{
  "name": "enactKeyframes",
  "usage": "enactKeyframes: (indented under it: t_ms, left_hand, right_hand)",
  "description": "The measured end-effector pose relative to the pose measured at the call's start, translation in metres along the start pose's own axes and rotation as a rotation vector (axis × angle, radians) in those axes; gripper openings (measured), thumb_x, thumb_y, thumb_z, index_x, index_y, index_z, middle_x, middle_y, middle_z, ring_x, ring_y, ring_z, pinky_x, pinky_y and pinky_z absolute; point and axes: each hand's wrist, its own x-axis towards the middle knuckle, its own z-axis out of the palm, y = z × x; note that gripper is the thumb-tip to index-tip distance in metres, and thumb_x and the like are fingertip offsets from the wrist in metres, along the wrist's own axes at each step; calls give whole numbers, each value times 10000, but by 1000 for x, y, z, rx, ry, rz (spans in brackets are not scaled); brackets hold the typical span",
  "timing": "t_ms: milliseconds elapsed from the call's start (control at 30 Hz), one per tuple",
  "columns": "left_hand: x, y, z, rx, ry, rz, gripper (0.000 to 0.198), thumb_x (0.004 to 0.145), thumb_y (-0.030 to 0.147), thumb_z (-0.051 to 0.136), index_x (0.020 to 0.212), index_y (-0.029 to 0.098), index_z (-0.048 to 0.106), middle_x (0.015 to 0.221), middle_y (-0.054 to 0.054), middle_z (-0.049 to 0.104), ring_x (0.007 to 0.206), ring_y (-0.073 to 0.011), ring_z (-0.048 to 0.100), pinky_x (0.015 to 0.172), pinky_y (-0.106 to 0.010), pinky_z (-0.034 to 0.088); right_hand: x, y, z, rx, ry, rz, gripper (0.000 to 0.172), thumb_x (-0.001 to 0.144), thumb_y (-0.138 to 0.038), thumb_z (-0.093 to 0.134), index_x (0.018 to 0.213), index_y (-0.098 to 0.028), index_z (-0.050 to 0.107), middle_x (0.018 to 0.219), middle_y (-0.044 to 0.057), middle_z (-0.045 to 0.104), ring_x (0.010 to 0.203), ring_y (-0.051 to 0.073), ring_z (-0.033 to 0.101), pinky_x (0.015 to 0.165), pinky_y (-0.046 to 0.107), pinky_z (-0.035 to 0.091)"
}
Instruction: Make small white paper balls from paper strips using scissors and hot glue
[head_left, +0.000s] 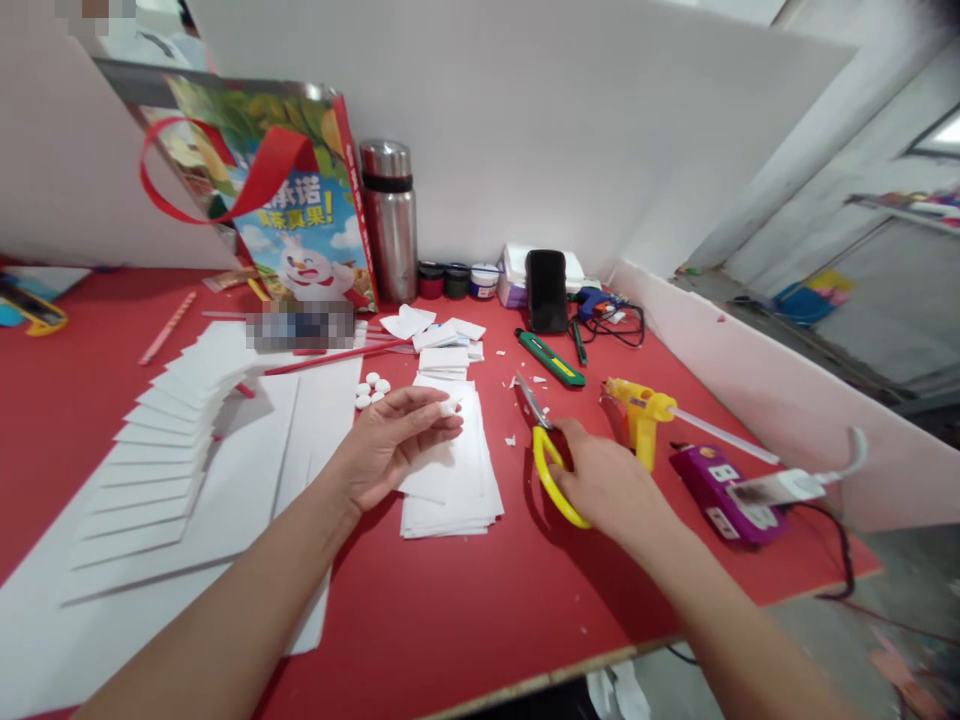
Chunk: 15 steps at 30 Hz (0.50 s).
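Note:
My left hand (401,440) pinches a small white piece (448,407) between thumb and fingertips, above a stack of white paper sheets (457,505). What the piece is made of is too small to tell. My right hand (607,480) grips a pair of scissors (551,480) by the yellow handles, low over the red table. Its blades point away and to the left, toward small paper scraps (511,440). Several round white pieces (372,389) lie just left of my left hand. Folded white slips (442,350) sit beyond the stack.
A fanned white stepped model (161,440) covers the left side. Behind stand a gift bag (315,220), a steel flask (390,225), paint jars (456,281) and a phone (547,290). A green cutter (551,358), yellow glue gun (641,405) and purple power strip (720,495) lie right.

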Motion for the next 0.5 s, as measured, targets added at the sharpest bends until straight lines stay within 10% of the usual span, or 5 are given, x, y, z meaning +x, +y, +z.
enactKeyframes:
  t_ms: [200,500]
  left_hand:
    - [-3,1,2,-7,-35,-31,165,769,122,795,926,148,751,886,-42,764,744,-115,723,743,-221,601]
    - [-7,0,10,12,-96,-42,146,756,131,809,895,145,767,814,-41,759,776,-132,728,811,-242,593]
  right_hand:
    - [-29,6,5,640,236,-194,412,906,-382,606,1245,-224,432,930,57,654,808,223,658,693,317,497]
    - [-49,-28,7,425,292,-302,581,752,-486,783,1179,-223,489,1048,84,605,933,269,607,806,386,490]
